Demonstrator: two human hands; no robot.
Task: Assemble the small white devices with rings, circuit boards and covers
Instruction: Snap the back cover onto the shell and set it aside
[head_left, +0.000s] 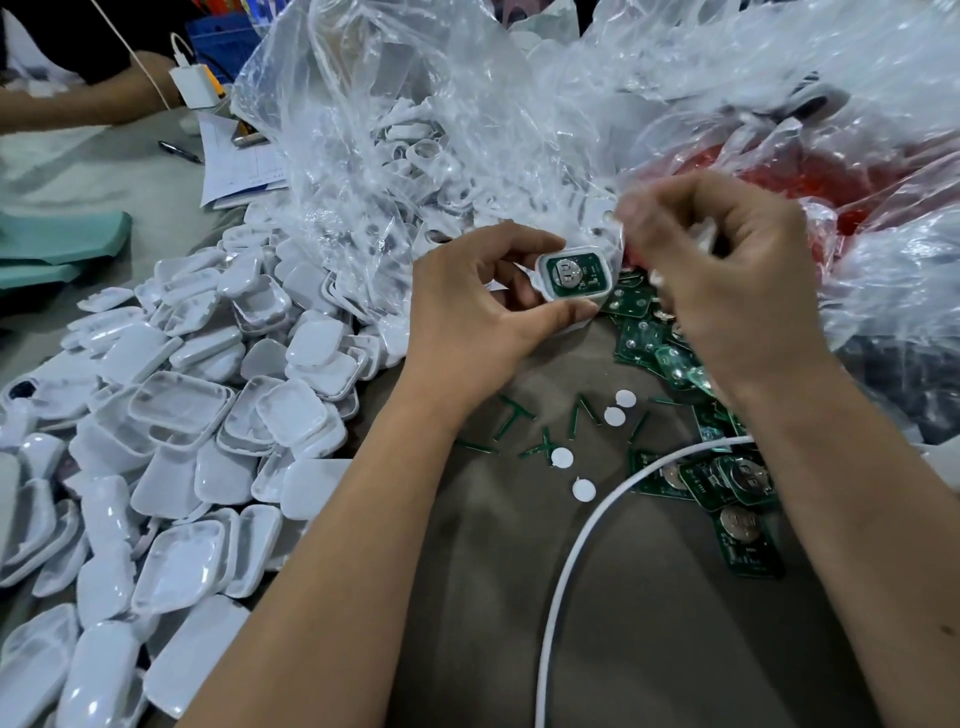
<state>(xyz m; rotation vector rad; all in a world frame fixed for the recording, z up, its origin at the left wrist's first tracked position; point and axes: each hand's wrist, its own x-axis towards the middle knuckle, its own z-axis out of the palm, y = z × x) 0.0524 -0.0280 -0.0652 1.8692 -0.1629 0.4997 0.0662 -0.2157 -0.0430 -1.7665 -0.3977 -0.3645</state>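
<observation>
Device shell with circuit board, held above the counter (649, 597).
My left hand (483, 312) pinches the white shell (575, 278), green circuit board (576, 270) seated inside, face up. My right hand (727, 280) is blurred, fingers curled; I cannot tell what it grips. Loose covers (208, 405) are heaped at left.

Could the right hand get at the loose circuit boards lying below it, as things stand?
Probably yes. The circuit boards lie uncovered on the table just under the right hand. But that hand looks curled on something small and blurred, which could hamper picking one up.
</observation>
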